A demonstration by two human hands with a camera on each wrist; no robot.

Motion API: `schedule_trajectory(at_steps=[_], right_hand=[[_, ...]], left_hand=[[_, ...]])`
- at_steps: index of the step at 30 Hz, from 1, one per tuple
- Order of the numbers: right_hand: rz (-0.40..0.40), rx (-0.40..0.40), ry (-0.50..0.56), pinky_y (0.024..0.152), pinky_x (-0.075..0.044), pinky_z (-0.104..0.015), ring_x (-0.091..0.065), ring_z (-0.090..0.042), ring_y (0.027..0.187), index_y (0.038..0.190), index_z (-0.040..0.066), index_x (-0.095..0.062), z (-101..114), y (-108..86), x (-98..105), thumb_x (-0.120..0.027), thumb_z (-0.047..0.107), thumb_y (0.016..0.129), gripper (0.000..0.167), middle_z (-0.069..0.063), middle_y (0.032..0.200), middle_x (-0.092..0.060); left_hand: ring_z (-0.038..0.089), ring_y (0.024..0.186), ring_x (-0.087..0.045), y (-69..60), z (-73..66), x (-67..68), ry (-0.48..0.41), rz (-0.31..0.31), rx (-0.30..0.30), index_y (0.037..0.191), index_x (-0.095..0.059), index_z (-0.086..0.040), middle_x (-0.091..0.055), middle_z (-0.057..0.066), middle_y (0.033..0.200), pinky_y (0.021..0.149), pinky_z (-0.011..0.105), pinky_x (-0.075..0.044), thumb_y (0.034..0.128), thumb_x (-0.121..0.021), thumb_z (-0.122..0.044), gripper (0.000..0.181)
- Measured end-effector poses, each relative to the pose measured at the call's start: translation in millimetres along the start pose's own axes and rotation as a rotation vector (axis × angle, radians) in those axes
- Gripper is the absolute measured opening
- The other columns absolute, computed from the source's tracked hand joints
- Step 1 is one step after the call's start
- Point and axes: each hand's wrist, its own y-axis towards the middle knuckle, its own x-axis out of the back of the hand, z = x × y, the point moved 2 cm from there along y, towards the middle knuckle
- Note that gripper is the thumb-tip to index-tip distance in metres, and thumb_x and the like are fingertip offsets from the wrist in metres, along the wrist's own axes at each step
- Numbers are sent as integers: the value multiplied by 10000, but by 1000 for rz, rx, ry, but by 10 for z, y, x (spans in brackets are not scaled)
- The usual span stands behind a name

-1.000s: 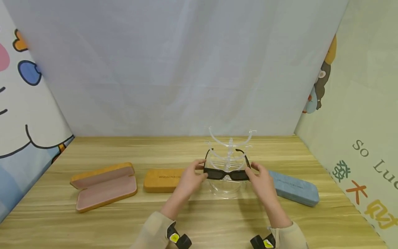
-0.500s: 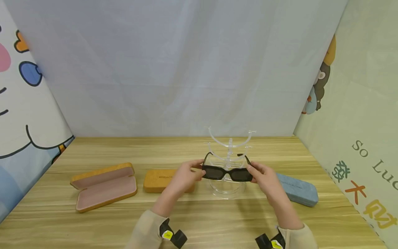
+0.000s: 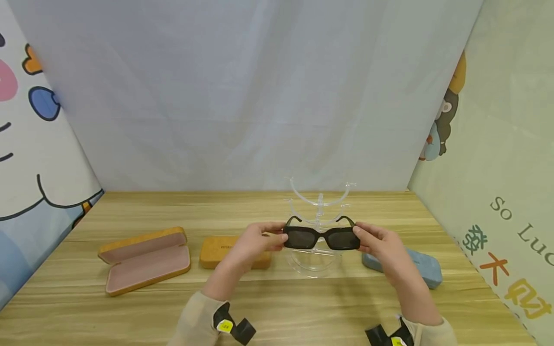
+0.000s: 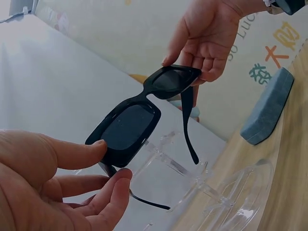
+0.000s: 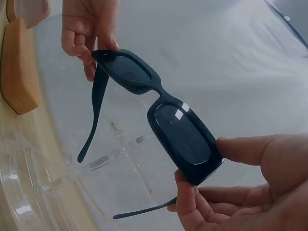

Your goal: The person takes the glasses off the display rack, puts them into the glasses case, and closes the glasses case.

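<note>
A pair of black sunglasses (image 3: 342, 239), temples unfolded, is held up between both hands, lenses toward the head camera. My left hand (image 3: 253, 246) pinches its left end between thumb and fingers. At the other end my right hand (image 3: 386, 249) grips the frame corner the same way. Behind the glasses stands a clear display stand (image 3: 320, 205) with curved arms, its upper arms bare. In the left wrist view the sunglasses (image 4: 130, 126) appear apart from the stand. The right wrist view shows the thumb on the rim of the sunglasses (image 5: 180, 132).
An open yellow glasses case (image 3: 149, 265) with pink lining lies at the left. Closer in is a closed yellow case (image 3: 214, 250), partly behind the left forearm. A blue case (image 3: 426, 269) lies at the right, partly behind the right hand. A grey-white cloth (image 3: 216, 105) hangs behind the table.
The sunglasses have come toward me, away from the stand, and shifted slightly right, with lenses tilting up to face me. Both hands moved with them; the forearms spread further apart.
</note>
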Motion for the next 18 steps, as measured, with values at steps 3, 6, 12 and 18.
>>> schedule_trajectory(at_steps=[3,6,12,18], right_hand=[[-5,13,-3,926,-449,-298,-545,-40,1002,1372,-17,-355,34,-25,15,-470,374,939,595,-216,1379,-384],[-26,33,-4,884,-470,-252,-562,2,952,1357,-22,-380,70,-46,19,-475,379,935,590,-217,1356,-415],[-83,62,-12,926,-435,-277,-555,41,895,1345,-17,-402,126,-99,30,-470,392,934,584,-190,1347,-425],[-111,44,2,975,-360,-360,-549,14,886,1345,-5,-408,168,-157,51,-465,392,935,574,-158,1360,-405]], left_hand=[[230,887,-642,-20,-38,34,6,-6,-19,1231,-552,8,-581,172,1166,876,358,-491,865,-612,-118,391],[241,945,-636,-51,-81,66,0,-15,-32,1209,-576,-11,-592,159,1177,950,407,-434,860,-621,-151,378],[256,1134,-529,-122,-155,93,13,-42,-44,1194,-601,-92,-584,79,1210,1005,478,-355,851,-638,-225,370],[253,1150,-510,-185,-233,115,-18,-25,-76,1194,-577,-61,-603,81,1175,1016,475,-338,858,-628,-201,367]])
